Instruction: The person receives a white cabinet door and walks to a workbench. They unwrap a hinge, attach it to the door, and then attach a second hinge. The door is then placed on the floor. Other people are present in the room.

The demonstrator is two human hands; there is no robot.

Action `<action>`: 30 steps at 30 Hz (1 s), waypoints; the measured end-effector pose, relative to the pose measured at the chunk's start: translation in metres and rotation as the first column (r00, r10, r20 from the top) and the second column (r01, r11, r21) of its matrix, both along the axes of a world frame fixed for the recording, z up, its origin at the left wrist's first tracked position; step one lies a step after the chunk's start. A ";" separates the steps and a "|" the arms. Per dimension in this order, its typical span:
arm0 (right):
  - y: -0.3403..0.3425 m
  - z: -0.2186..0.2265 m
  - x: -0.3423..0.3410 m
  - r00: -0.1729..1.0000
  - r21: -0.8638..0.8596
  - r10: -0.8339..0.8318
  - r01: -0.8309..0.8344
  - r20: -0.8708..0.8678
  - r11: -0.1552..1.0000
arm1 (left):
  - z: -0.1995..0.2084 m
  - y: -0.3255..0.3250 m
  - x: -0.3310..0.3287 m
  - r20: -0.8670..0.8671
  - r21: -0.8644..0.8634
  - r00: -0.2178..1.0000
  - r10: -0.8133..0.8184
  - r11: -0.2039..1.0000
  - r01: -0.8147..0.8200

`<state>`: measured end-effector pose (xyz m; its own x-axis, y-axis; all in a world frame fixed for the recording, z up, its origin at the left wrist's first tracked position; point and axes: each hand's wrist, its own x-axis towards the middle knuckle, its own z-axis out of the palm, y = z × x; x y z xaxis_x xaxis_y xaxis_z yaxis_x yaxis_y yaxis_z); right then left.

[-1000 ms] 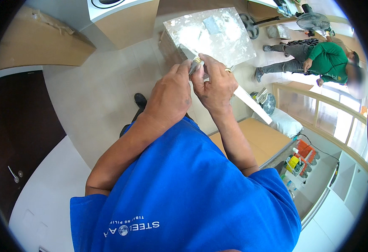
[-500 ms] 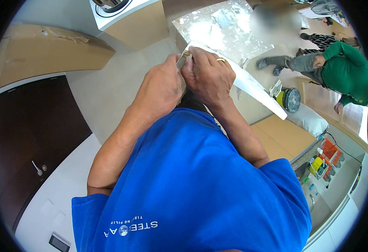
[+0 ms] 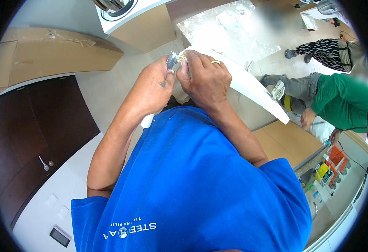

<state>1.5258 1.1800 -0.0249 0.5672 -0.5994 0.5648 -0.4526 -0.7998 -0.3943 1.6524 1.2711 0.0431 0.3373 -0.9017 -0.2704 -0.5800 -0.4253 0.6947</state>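
Observation:
My left hand (image 3: 153,83) is wrapped around what looks like a putty knife. Its grey metal blade (image 3: 172,61) points up past my fingers, and its white handle (image 3: 147,121) shows below the wrist. Just right of the blade, my right hand (image 3: 207,77) is closed, fingertips and thumb pinching a small brass-coloured metal piece (image 3: 181,57) whose exact kind I cannot make out. A long white panel (image 3: 257,93) runs from behind my right hand down to the right. Whether my right fingers also touch the panel is hidden.
A plaster-spattered surface (image 3: 205,27) lies ahead. A co-worker in a green top (image 3: 339,103) bends at the right, with another person in patterned trousers (image 3: 325,54) behind. Large cardboard (image 3: 58,56) and a dark door (image 3: 37,126) stand left; an orange tray (image 3: 337,157) lies right.
My left hand has moved slightly left, away from the right, and its blade now shows. The co-worker in green has come nearer and covers most of the bucket. The whole view has shifted a little.

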 end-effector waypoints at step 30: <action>-0.003 0.006 -0.002 0.997 0.038 0.076 -0.075 -0.023 0.996 | 0.005 -0.008 -0.024 0.237 0.028 0.970 0.058 0.997 -0.067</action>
